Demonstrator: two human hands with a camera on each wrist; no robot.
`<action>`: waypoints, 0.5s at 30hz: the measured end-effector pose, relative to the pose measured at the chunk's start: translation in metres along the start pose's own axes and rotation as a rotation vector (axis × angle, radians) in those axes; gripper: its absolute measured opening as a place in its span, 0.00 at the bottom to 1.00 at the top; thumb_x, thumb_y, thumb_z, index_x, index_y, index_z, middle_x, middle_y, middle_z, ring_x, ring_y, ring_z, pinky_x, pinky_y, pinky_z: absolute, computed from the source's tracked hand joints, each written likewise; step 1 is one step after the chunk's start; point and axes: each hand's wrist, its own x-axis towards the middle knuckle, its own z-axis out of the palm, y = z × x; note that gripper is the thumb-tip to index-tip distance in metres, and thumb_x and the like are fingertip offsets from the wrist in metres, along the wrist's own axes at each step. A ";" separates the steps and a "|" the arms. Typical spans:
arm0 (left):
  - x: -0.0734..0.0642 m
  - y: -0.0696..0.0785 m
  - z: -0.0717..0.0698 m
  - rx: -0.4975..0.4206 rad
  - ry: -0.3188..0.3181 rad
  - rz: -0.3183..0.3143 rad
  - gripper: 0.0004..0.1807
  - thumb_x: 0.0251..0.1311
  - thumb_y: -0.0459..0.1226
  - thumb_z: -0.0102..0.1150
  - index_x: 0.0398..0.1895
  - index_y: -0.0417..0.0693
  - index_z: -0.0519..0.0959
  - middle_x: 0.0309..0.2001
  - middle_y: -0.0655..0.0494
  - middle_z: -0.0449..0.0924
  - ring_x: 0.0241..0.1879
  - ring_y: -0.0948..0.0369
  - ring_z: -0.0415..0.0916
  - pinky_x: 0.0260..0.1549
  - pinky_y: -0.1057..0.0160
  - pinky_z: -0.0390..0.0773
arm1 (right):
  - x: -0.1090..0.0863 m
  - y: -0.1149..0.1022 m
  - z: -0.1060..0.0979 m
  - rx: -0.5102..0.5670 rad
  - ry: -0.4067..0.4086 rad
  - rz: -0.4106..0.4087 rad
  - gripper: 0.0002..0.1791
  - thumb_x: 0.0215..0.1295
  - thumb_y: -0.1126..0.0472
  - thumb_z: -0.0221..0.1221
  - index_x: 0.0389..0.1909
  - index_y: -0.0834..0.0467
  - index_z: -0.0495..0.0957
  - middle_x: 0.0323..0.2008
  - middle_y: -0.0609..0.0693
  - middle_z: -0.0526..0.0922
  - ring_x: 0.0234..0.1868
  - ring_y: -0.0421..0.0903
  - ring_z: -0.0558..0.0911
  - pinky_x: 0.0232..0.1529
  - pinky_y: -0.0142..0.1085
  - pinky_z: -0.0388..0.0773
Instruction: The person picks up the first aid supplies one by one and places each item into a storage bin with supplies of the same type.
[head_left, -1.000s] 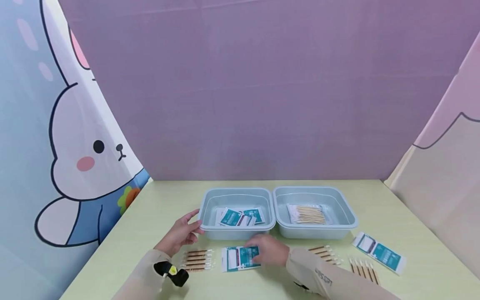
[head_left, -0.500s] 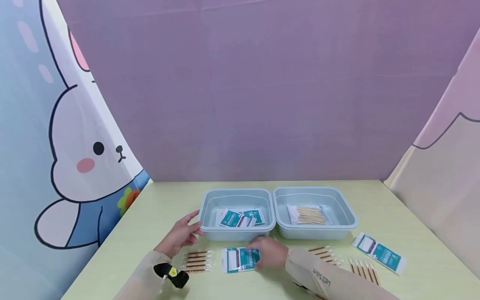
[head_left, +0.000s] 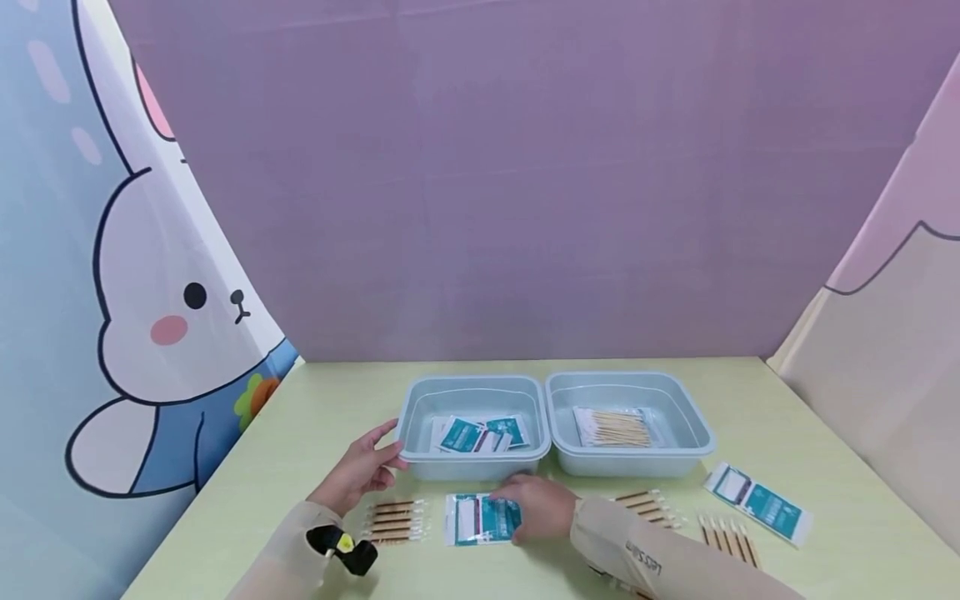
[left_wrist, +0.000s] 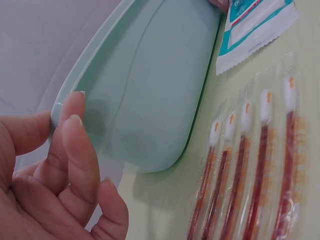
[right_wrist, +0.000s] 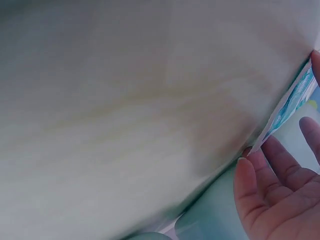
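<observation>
My left hand (head_left: pixel 360 468) pinches the left rim of a pale blue plastic basin (head_left: pixel 480 468) between thumb and forefinger; the other fingers are bent beside its wall in the left wrist view. Several teal-and-white packets (head_left: pixel 463 435) lie inside this basin. In front of it, a flat teal-and-white packet (head_left: pixel 480 521) rests on the table. My right hand (head_left: pixel 543 505) holds that packet's right end, thumb at the near edge and fingers at the far edge. The right wrist view shows the packet (right_wrist: pixel 290 102) edge-on between thumb and fingers. What it contains cannot be seen.
A second pale blue basin (head_left: pixel 633 464) on the right holds a clear bag of wooden sticks (head_left: pixel 621 429). Strips of brown-filled swabs lie left (head_left: pixel 396 522), right (head_left: pixel 651 508) and far right (head_left: pixel 729 540). Another teal-and-white packet (head_left: pixel 757 504) lies at the right.
The right hand and the packet have shifted very slightly right, and a little more of the packet shows. The left hand stays on the basin's rim.
</observation>
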 end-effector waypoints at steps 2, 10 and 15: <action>0.001 0.000 0.000 -0.004 -0.007 0.008 0.30 0.73 0.37 0.48 0.75 0.44 0.54 0.25 0.56 0.80 0.17 0.63 0.69 0.24 0.65 0.70 | 0.000 -0.001 -0.002 -0.013 -0.008 0.016 0.36 0.39 0.57 0.77 0.56 0.53 0.79 0.51 0.52 0.80 0.52 0.50 0.78 0.54 0.42 0.75; 0.002 -0.002 -0.003 -0.018 -0.022 0.011 0.31 0.73 0.37 0.47 0.75 0.43 0.53 0.24 0.57 0.81 0.16 0.65 0.69 0.23 0.65 0.70 | 0.001 0.000 -0.001 0.002 -0.039 0.057 0.40 0.43 0.58 0.75 0.63 0.50 0.74 0.53 0.49 0.80 0.50 0.45 0.78 0.51 0.42 0.76; 0.002 -0.002 -0.002 -0.012 -0.009 0.000 0.31 0.72 0.38 0.49 0.75 0.44 0.54 0.25 0.56 0.81 0.17 0.63 0.70 0.24 0.65 0.70 | -0.001 -0.003 -0.004 0.063 -0.038 0.071 0.36 0.47 0.60 0.73 0.62 0.50 0.75 0.56 0.46 0.80 0.56 0.47 0.77 0.55 0.44 0.74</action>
